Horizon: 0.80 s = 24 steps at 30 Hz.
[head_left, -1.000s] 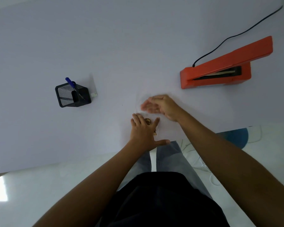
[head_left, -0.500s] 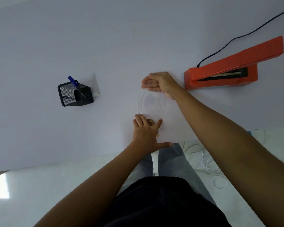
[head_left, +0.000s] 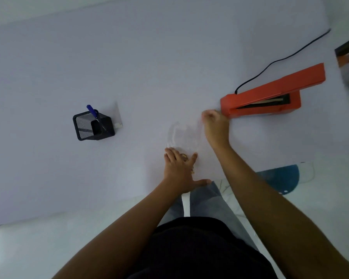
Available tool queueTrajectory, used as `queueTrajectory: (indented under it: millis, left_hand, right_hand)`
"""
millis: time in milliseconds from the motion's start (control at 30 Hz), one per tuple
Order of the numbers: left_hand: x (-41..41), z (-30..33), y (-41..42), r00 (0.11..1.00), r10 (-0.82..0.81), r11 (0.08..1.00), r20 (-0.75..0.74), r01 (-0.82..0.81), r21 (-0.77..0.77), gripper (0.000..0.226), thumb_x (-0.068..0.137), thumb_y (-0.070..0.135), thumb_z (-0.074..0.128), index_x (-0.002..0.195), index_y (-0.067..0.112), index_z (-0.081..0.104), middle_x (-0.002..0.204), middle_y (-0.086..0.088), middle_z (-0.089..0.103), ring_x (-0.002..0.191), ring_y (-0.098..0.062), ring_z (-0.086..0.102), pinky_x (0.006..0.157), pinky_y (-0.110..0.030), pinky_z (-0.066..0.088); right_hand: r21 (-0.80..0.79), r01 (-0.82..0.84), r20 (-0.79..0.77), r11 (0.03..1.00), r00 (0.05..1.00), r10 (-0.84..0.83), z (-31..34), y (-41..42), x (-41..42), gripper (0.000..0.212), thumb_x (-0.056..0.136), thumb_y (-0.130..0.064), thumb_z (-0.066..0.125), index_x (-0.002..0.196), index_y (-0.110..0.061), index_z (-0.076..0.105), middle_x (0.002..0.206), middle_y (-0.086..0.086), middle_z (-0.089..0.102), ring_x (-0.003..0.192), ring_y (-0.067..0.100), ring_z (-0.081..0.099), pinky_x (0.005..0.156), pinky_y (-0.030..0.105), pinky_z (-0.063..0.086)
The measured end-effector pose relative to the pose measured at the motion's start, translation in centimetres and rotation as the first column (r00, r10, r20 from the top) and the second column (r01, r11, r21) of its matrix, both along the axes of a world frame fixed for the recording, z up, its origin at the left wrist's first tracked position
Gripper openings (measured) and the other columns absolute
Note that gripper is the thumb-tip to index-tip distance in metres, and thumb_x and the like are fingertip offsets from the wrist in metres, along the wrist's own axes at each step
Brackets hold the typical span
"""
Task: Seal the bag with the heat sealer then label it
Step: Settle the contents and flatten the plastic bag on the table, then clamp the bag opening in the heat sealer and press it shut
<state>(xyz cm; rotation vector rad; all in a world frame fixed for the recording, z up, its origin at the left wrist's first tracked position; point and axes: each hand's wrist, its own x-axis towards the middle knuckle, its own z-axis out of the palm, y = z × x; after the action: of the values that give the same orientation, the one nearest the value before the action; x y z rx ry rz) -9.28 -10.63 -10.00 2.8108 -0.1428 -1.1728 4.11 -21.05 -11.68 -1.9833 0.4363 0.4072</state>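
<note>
Since the earlier frame, right hand [head_left: 215, 127] had travelled from the clear bag [head_left: 184, 135] mouth toward the orange heat sealer [head_left: 270, 97], fingers curled, seemingly pinching the film's far corner. Left hand [head_left: 179, 170], fingers spread flat, pinned the bag's filled near end to the table [head_left: 69, 57], presumably to keep the contents back from the seal line.

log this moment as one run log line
step: flattening clear bag | left hand: pressing filled end flat on table | right hand: at bag's open end, grip blurred | heat sealer: open, unused
</note>
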Motion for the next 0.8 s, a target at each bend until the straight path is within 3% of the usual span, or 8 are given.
queueTrajectory:
  millis: [67, 133, 233, 333, 533, 633, 733, 800]
  left_hand:
    - [0.3, 0.1, 0.0, 1.0, -0.019, 1.0, 0.005, 0.019, 0.012, 0.119, 0.057, 0.1, 0.007, 0.157, 0.033, 0.005, 0.155, -0.041, 0.009, 0.142, -0.06, 0.007, 0.116, -0.064, 0.013]
    - [0.4, 0.3, 0.1, 0.999, -0.045, 0.999, 0.009, 0.045, 0.021, 0.115, 0.063, 0.098, 0.015, 0.157, 0.032, 0.005, 0.155, -0.039, 0.011, 0.142, -0.059, 0.009, 0.117, -0.063, 0.014]
    - [0.4, 0.6, 0.3, 0.998, -0.068, 0.997, 0.0, 0.068, 0.021, 0.112, 0.067, 0.096, 0.019, 0.157, 0.031, 0.004, 0.156, -0.037, 0.011, 0.143, -0.058, 0.009, 0.117, -0.062, 0.014]
    - [0.5, 0.8, 0.4, 0.997, -0.068, 0.998, -0.021, 0.068, 0.014, 0.109, 0.07, 0.095, 0.021, 0.157, 0.031, 0.003, 0.157, -0.037, 0.008, 0.143, -0.058, 0.007, 0.117, -0.063, 0.013]
    - [0.9, 0.8, 0.8, 0.998, -0.025, 0.999, -0.064, 0.023, -0.034, 0.103, 0.072, 0.094, 0.016, 0.156, 0.034, 0.006, 0.158, -0.032, 0.013, 0.143, -0.055, 0.01, 0.115, -0.064, 0.013]
    - [1.3, 1.3, 2.7, 0.984, 0.177, 0.972, 0.007, -0.174, -0.16, 0.088, 0.08, 0.083, 0.037, 0.152, 0.036, 0.018, 0.152, -0.023, 0.032, 0.14, -0.042, 0.026, 0.112, -0.058, 0.024]
    - [2.1, 2.5, 5.7, 0.847, 0.472, 0.851, 0.246, -0.363, -0.38, 0.075, 0.079, 0.065, 0.064, 0.138, 0.025, 0.039, 0.135, -0.007, 0.052, 0.123, -0.027, 0.045, 0.101, -0.045, 0.04]
    - [3.5, 3.6, 6.7, 0.77, 0.604, 0.729, 0.206, -0.429, -0.533, 0.086, 0.072, 0.064, 0.074, 0.138, 0.022, 0.04, 0.131, 0.002, 0.053, 0.119, -0.02, 0.048, 0.097, -0.041, 0.045]
  right_hand:
    - [-0.104, -0.073, -0.113, 0.992, 0.992, 0.061, 1.1, -0.8, -2.5, 0.029, 0.096, -0.018, 0.055, 0.12, -0.008, 0.066, 0.115, 0.002, 0.069, 0.103, 0.014, 0.062, 0.081, 0.018, 0.041]
    - [-0.05, -0.091, -0.219, 0.995, 0.973, 0.078, 1.4, -0.5, -3.6, 0.041, 0.092, -0.017, 0.059, 0.132, -0.01, 0.058, 0.126, 0.002, 0.064, 0.113, 0.016, 0.06, 0.087, 0.022, 0.042]
    - [0.029, -0.082, -0.311, 0.996, 0.946, 0.087, 1.3, 0.6, -3.2, 0.055, 0.085, -0.017, 0.068, 0.138, -0.011, 0.053, 0.127, 0.002, 0.063, 0.115, 0.02, 0.06, 0.101, 0.034, 0.048]
    - [0.099, -0.012, -0.406, 0.995, 0.912, 0.052, 0.8, 1.1, -2.4, 0.07, 0.073, -0.021, 0.079, 0.137, -0.011, 0.053, 0.123, 0.007, 0.065, 0.109, 0.023, 0.064, 0.101, 0.039, 0.051]
    - [0.135, -0.049, -0.293, 0.99, 0.952, 0.088, 1.2, 0.5, -2.7, 0.011, 0.081, -0.01, 0.078, 0.09, -0.015, 0.078, 0.093, 0.001, 0.077, 0.095, 0.018, 0.07, 0.088, 0.031, 0.056]
    - [0.156, -0.058, -0.258, 0.986, 0.961, 0.097, 3.2, -0.1, -3.2, 0.011, 0.082, -0.011, 0.079, 0.092, -0.015, 0.078, 0.094, -0.001, 0.077, 0.092, 0.013, 0.07, 0.077, 0.019, 0.052]
    - [0.187, -0.056, -0.217, 0.981, 0.971, 0.097, 5.5, -1.4, -3.8, 0.013, 0.083, -0.012, 0.079, 0.096, -0.012, 0.078, 0.096, 0.0, 0.077, 0.088, 0.007, 0.069, 0.069, 0.014, 0.049]
    - [0.201, -0.064, -0.215, 0.977, 0.971, 0.108, 7.0, -2.6, -4.2, 0.015, 0.083, -0.015, 0.079, 0.097, -0.012, 0.078, 0.095, -0.003, 0.077, 0.084, 0.002, 0.069, 0.065, 0.013, 0.046]
